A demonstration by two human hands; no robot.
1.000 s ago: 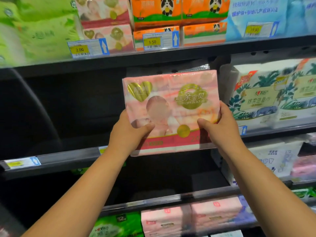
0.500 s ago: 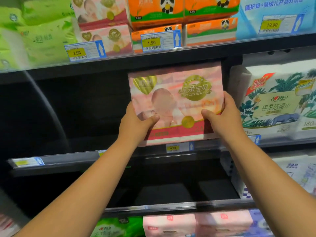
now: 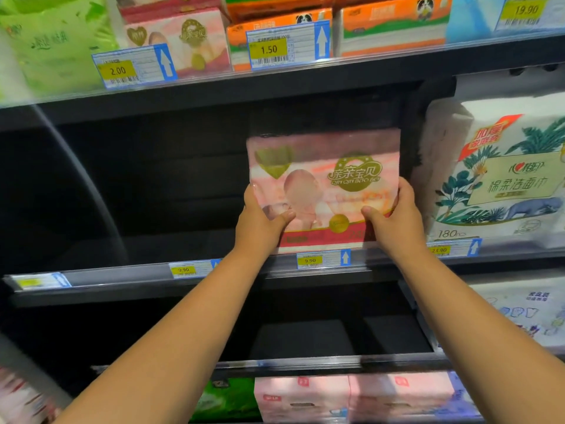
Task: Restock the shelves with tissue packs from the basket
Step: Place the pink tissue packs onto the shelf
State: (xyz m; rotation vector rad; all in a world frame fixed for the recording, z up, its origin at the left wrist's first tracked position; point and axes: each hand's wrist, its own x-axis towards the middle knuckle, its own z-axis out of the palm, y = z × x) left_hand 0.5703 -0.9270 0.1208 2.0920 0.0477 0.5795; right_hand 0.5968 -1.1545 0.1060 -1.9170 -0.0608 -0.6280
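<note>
A pink tissue pack (image 3: 324, 179) with gold lettering and a red bottom band stands upright inside the middle shelf (image 3: 122, 276), above a 9.90 price tag (image 3: 310, 260). My left hand (image 3: 260, 223) grips its lower left corner, thumb on the front. My right hand (image 3: 394, 220) grips its lower right corner the same way. The pack's bottom edge is at the shelf's front lip, just left of a white pack with palm leaves (image 3: 501, 179). The basket is out of sight.
The middle shelf is dark and bare left of the pink pack. The top shelf holds green, pink and orange packs (image 3: 391, 22) behind 2.00 and 1.50 tags. Lower shelves hold pink packs (image 3: 351, 396) and a white pack (image 3: 526, 310) at the right.
Both hands have carried the pink pack up and deeper into the middle shelf. Its bottom edge has gone from in front of the price rail to above it.
</note>
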